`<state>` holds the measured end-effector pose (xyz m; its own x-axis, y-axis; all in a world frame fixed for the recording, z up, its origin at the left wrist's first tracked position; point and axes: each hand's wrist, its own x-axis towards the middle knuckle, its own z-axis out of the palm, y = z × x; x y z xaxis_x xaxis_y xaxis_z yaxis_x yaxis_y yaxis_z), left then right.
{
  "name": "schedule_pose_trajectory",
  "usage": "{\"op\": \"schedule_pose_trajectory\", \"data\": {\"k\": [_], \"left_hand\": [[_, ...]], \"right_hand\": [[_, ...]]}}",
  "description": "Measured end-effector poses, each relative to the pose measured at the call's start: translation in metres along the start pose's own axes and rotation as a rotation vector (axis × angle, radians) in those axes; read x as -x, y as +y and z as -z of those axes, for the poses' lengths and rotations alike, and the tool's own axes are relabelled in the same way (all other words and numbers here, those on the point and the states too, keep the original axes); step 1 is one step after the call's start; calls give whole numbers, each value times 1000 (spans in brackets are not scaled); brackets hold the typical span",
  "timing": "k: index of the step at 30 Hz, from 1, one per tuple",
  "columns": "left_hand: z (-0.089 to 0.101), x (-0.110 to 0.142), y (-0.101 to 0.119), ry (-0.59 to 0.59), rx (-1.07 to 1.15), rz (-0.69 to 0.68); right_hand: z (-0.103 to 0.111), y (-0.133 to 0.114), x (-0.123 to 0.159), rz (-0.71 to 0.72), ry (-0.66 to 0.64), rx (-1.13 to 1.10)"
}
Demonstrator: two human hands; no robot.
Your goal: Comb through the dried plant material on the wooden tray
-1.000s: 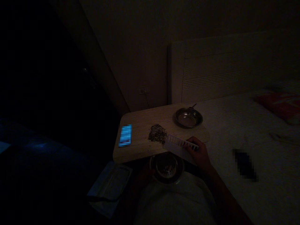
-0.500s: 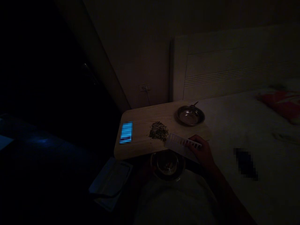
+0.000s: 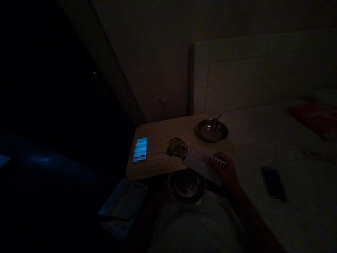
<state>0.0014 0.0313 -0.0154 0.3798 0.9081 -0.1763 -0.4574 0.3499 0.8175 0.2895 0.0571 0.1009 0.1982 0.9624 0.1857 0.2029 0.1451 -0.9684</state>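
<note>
My right hand [image 3: 226, 170] grips a white slotted plastic tray [image 3: 201, 165], fingers over its row of slots. The tray is tilted at the table's near edge, its left end beside a pile of small dark seeds or grains [image 3: 177, 147]. Below the edge, over my lap, is a round metal bowl [image 3: 186, 186] with a few small bits inside. My left hand [image 3: 167, 191] is at the bowl's left rim, very dark, and seems to hold it; most of its fingers are hidden in shadow.
On the wooden table [image 3: 155, 133] lie a lit, pixelated phone [image 3: 140, 149] and a shallow metal dish [image 3: 212, 130] with a handle-like piece behind it. A pale bag or box [image 3: 123, 207] stands low left. A bed [image 3: 250, 147] with a blurred dark object [image 3: 274, 183] is at right.
The view shifts slightly. My right hand keeps its hold on the tray, whose near face now shows more. The pile and bowl stay in place.
</note>
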Motion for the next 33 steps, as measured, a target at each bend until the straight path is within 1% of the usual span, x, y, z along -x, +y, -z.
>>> {"op": "schedule_pose_trajectory", "data": {"k": [3, 6, 11, 17, 20, 23, 25, 28, 33], "left_hand": [[-1, 0, 0, -11, 20, 2], [2, 1, -4, 7, 36, 26], [7, 1, -7, 72, 19, 50], [6, 0, -6, 77, 21, 47], [2, 1, -2, 47, 18, 34], [-1, 2, 2, 9, 15, 29], [-2, 2, 4, 11, 4, 30], [-1, 1, 4, 31, 8, 26], [-1, -1, 0, 21, 35, -5]], "right_hand": [[-4, 0, 2, 1, -28, 4], [-7, 1, 4, 21, -33, 70], [1, 9, 4, 23, 59, 119], [13, 18, -6, 19, 203, 164], [13, 16, -7, 41, 234, 191], [11, 12, -4, 72, 269, 166], [9, 8, 0, 66, 256, 117], [5, 4, 6, 32, 166, 66], [-2, 1, 12, 54, 105, 79]]}}
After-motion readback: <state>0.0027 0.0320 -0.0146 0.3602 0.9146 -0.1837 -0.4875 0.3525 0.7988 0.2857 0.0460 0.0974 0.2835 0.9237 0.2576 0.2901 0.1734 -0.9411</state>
